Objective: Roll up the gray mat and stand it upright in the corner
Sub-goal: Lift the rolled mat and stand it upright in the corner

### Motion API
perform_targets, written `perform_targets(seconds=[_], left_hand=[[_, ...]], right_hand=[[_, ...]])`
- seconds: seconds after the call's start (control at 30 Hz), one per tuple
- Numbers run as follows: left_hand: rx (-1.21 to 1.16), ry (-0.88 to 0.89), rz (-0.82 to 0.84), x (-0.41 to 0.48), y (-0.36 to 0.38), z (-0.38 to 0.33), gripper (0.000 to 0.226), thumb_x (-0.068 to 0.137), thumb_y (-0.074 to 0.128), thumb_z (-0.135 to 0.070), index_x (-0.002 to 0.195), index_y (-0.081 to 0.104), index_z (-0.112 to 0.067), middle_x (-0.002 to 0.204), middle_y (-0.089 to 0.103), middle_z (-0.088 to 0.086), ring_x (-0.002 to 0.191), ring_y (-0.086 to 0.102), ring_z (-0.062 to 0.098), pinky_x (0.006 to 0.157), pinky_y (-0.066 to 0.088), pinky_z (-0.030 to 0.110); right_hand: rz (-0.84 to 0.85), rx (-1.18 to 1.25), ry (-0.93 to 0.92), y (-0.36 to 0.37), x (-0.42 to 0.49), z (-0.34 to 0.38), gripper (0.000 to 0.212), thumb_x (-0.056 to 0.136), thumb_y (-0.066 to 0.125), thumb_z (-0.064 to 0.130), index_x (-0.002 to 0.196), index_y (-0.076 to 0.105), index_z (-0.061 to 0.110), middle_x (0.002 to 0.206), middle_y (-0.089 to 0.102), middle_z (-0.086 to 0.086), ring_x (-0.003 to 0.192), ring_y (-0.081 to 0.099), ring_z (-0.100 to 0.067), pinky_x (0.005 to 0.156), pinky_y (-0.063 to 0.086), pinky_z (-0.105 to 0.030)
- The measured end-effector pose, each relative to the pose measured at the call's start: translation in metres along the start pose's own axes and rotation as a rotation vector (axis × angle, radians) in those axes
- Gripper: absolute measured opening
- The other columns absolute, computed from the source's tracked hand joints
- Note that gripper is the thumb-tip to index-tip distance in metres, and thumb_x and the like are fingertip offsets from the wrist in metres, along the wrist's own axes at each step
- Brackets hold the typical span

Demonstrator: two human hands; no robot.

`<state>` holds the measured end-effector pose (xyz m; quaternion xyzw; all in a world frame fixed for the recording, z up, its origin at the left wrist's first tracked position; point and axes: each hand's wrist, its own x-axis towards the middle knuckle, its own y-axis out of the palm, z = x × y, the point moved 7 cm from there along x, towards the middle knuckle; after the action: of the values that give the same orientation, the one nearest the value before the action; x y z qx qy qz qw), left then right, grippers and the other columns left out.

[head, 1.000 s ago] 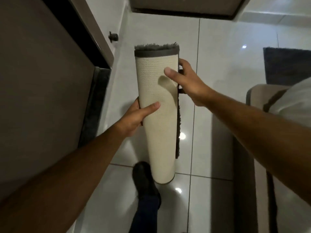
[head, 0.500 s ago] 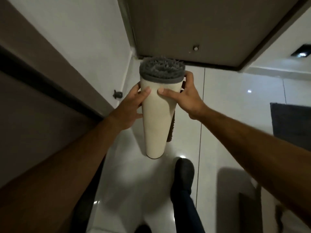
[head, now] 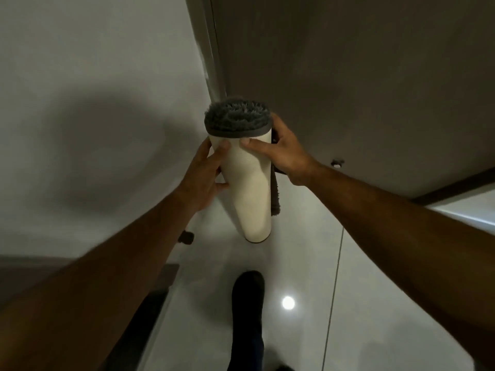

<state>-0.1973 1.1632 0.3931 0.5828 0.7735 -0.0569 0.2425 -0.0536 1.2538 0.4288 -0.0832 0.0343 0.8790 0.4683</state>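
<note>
Since the earlier frames my view has swung toward the corner: the wall [head: 93, 76] now fills the left, the door [head: 361, 89] the right, and the roll has come nearer the seam where they meet, with both hands moved up close under its top. From where I sit, the floor [head: 375, 303] is pale glossy tile, and one dark shoe [head: 247, 298] points at the corner just behind the roll. On progress, I judge the rolling done: the mat [head: 247, 188] is a tight tube, cream backing outward, gray pile showing at the top end and along a loose edge hanging down its right side. It stands close to upright, top tilted slightly toward me. Its lower end looks down on or just above the tile; I cannot tell which. What is left, I think, is to seat it into the corner, check that it stands alone, and let go. My left hand [head: 203, 175] is wrapped around the tube's left side, thumb on the front, closed on the mat. My right hand [head: 286, 153] clasps the right side just under the pile, thumb across the front. Both grips sit high, so most of the tube hangs below them. A small doorstop [head: 185, 237] sits at the wall's foot, left of the roll.
</note>
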Motion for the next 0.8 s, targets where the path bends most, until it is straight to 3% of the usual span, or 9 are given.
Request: perform_targets(seconds=[0.07,0.17,0.33,0.43,0.5,0.6,0.7,0.8], left_hand=[[0.017,0.014,-0.018,0.034,-0.006,0.0,0.063,0.08,0.067,-0.055,0.139,0.045,-0.045,0.123,0.065,-0.019,0.116,0.062,0.013,0.087,0.057,0.052],[0.008,0.024,-0.051,0.086,-0.024,0.005,0.055,0.088,0.062,-0.049,0.139,0.045,-0.044,0.13,0.063,-0.014,0.118,0.062,0.013,0.086,0.058,0.047],[0.013,0.003,-0.182,0.138,-0.041,0.005,0.05,0.096,0.053,-0.048,0.144,0.041,-0.039,0.127,0.062,-0.016,0.11,0.062,0.006,0.091,0.053,0.04],[-0.014,-0.037,-0.336,0.162,-0.051,0.001,0.053,0.098,0.044,-0.052,0.148,0.034,-0.034,0.115,0.059,-0.016,0.108,0.06,0.009,0.082,0.05,0.032],[-0.036,-0.175,-0.39,0.167,-0.052,0.004,0.066,0.094,0.045,-0.061,0.149,0.031,-0.029,0.119,0.057,-0.008,0.113,0.058,0.021,0.08,0.046,0.037],[-0.019,-0.386,-0.407,0.161,-0.051,0.01,0.082,0.085,0.047,-0.074,0.152,0.025,-0.031,0.145,0.046,0.002,0.125,0.05,0.028,0.085,0.045,0.047],[0.047,-0.348,-0.437,0.156,-0.048,-0.001,0.075,0.092,0.047,-0.063,0.154,0.018,-0.031,0.152,0.039,0.005,0.129,0.048,0.031,0.102,0.044,0.058],[0.058,-0.319,-0.494,0.148,-0.043,-0.014,0.068,0.099,0.043,-0.051,0.155,0.014,-0.026,0.155,0.034,0.008,0.135,0.043,0.034,0.11,0.036,0.06]], right_hand=[[-0.018,0.018,0.026,-0.005,0.034,-0.017,0.069,0.08,0.082,0.023,0.14,0.047,0.024,0.127,0.064,0.002,0.11,0.067,-0.015,0.091,0.06,-0.044],[0.003,0.011,0.059,0.0,0.091,-0.04,0.068,0.08,0.083,0.022,0.139,0.05,0.023,0.128,0.065,-0.002,0.113,0.066,-0.022,0.092,0.058,-0.052],[-0.01,0.002,0.089,0.009,0.149,-0.063,0.07,0.086,0.077,0.019,0.145,0.04,0.022,0.135,0.06,-0.007,0.118,0.061,-0.026,0.097,0.054,-0.053],[0.022,-0.056,0.074,0.024,0.188,-0.06,0.074,0.09,0.072,0.019,0.151,0.029,0.019,0.141,0.054,-0.01,0.125,0.056,-0.027,0.101,0.052,-0.053],[0.038,-0.12,0.077,0.027,0.203,-0.057,0.077,0.091,0.071,0.023,0.152,0.025,0.019,0.144,0.051,-0.01,0.129,0.052,-0.027,0.105,0.049,-0.052],[0.056,-0.174,0.136,0.018,0.212,-0.06,0.084,0.087,0.075,0.029,0.152,0.024,0.017,0.146,0.051,-0.009,0.129,0.053,-0.027,0.105,0.049,-0.052],[0.122,-0.244,0.194,0.008,0.205,-0.052,0.102,0.08,0.082,0.03,0.155,0.015,0.012,0.151,0.046,-0.009,0.136,0.048,-0.026,0.104,0.05,-0.047],[0.127,-0.477,0.114,-0.008,0.185,-0.035,0.09,0.081,0.08,0.034,0.152,0.027,0.015,0.147,0.05,-0.005,0.128,0.051,-0.017,0.096,0.051,-0.032]])
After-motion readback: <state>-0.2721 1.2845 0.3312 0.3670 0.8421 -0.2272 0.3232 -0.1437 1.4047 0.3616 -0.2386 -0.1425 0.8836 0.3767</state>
